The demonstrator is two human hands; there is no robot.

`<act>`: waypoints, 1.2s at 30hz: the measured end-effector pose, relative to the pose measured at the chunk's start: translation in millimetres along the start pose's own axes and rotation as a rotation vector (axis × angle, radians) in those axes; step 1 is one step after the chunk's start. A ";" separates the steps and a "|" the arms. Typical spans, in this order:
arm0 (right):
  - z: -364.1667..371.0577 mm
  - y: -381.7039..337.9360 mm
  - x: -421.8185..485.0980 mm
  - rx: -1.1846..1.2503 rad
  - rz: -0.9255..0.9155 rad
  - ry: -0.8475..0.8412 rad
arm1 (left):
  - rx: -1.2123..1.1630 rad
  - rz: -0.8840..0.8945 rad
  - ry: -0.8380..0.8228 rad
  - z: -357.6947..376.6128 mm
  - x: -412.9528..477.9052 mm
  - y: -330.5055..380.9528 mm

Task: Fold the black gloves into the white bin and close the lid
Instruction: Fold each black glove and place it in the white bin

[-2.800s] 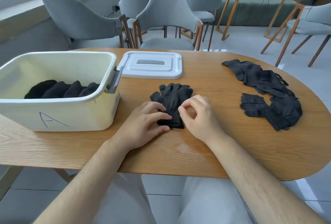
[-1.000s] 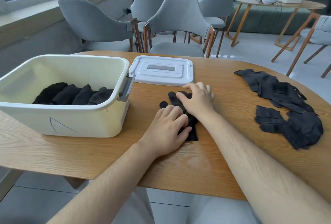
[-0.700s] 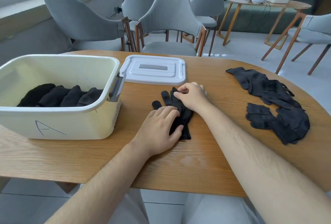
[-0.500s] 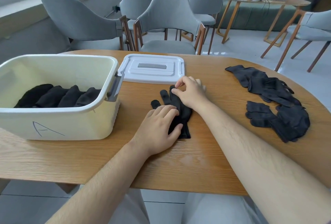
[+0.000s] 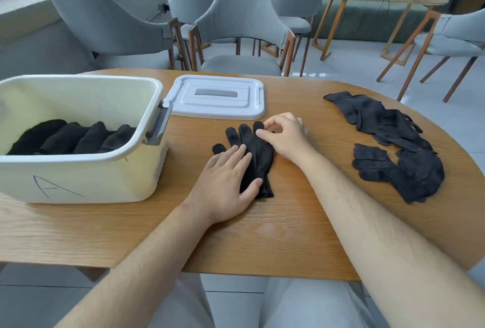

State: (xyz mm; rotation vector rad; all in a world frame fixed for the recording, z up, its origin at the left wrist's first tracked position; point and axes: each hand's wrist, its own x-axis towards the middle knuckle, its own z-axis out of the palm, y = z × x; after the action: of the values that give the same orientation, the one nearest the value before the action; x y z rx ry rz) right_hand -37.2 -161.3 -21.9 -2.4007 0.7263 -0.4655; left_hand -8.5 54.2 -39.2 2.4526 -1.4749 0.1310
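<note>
Left hand (image 5: 225, 183) down flat on the black glove (image 5: 258, 159): fingers straight, palm pressing its lower half into the wooden table (image 5: 262, 236), gripping nothing. Right hand (image 5: 284, 136), at one o'clock from the left, has its thumb and forefinger curled in a pinch on the glove's fingertips. The glove lies lengthwise in front of me, cuff toward me, fingers pointing to twelve o'clock, and its thumb pokes out at ten o'clock off my left fingertips.

At nine o'clock from the glove stands the white bin (image 5: 91, 178), open, with a handwritten A on its near wall and a grey handle on the side facing the glove. Inside it is a row of folded gloves (image 5: 70, 138), packed side by side.

The lid (image 5: 217, 96) lies flat on the table at twelve o'clock, just beyond the glove's fingertips, its left corner close by the bin's handle. At three o'clock there's a loose pile of gloves (image 5: 393, 144), well apart from my right hand. Grey chairs (image 5: 244, 20) stand past the table's far edge.
</note>
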 end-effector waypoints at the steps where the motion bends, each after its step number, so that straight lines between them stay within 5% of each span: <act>1: 0.2 -1.0 0.6 0.026 -0.005 0.013 | -0.003 -0.001 -0.005 0.5 -0.3 0.0; 13: -2.3 17.0 -16.9 -0.022 -0.019 0.064 | -0.079 0.078 0.003 -0.2 1.7 -2.6; 21: -7.5 12.0 -24.4 0.270 -0.062 0.060 | -0.155 0.131 -0.059 -0.7 2.7 -7.1; 31: 2.8 12.1 -4.0 0.057 -0.109 0.090 | -0.117 0.125 -0.069 -1.0 1.1 -3.4; 36: 2.7 10.0 -7.1 0.000 -0.082 0.270 | -0.115 0.157 -0.097 -5.4 0.4 -3.9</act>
State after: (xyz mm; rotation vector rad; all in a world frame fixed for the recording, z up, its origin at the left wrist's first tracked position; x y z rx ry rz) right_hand -45.5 -162.8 -31.3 -2.4002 0.7435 -0.8352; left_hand -4.6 57.0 -34.7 2.2806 -1.6665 -0.0414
